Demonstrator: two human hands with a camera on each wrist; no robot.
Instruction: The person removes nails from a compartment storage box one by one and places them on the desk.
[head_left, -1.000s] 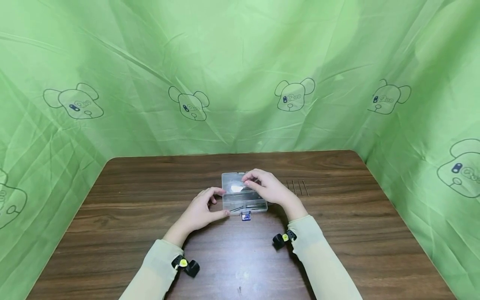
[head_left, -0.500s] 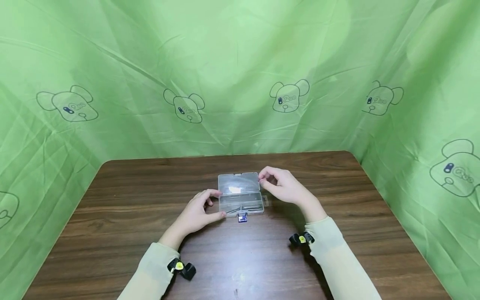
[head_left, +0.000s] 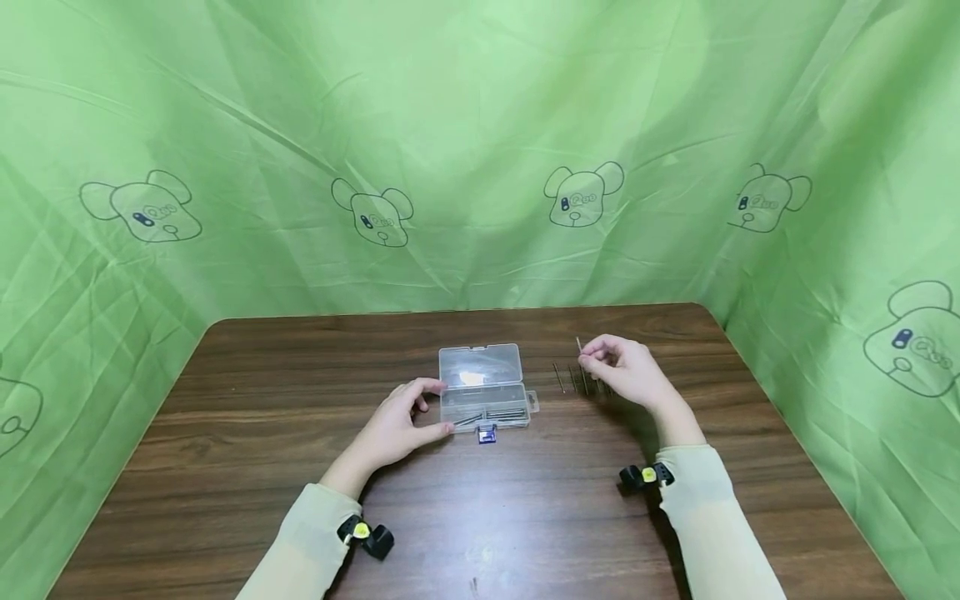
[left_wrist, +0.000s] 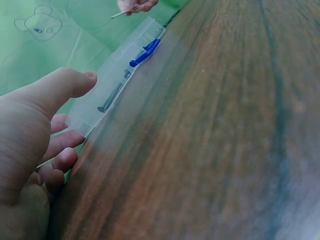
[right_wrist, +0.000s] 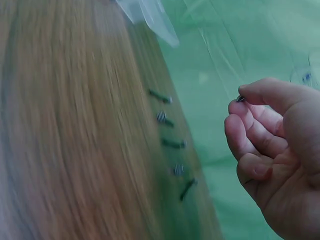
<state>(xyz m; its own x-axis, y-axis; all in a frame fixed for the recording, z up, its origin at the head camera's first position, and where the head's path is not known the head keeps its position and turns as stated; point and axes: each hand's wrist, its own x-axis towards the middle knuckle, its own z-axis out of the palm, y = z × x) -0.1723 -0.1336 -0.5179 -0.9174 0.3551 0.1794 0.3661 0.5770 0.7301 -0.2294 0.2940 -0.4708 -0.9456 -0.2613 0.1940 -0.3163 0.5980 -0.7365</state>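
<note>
A clear plastic box (head_left: 483, 398) lies with its lid (head_left: 495, 363) folded back. Several thin metal screws (head_left: 506, 413) are inside, along its front. At the box's left end my left hand (head_left: 393, 429) grips it, thumb on the front corner and fingers at the side. My right hand (head_left: 633, 375) pinches one thin screw (head_left: 579, 343) between thumb and fingertip, its end poking up past the fingers. Below that hand, a row of loose screws (head_left: 558, 377) lies on the table, partly covered by the hand; their threads show in the right wrist view.
The box's blue latch (head_left: 487, 435) hangs down at the front. A clear hanging tab (head_left: 532, 402) sticks out from its right side. Around the brown wooden table (head_left: 300, 367) hangs a green cloth (head_left: 480, 125), close behind its back edge.
My right hand has moved right, from over the box to above the row of screws, and a screw now shows in its fingers. The left hand stays at the box.
</note>
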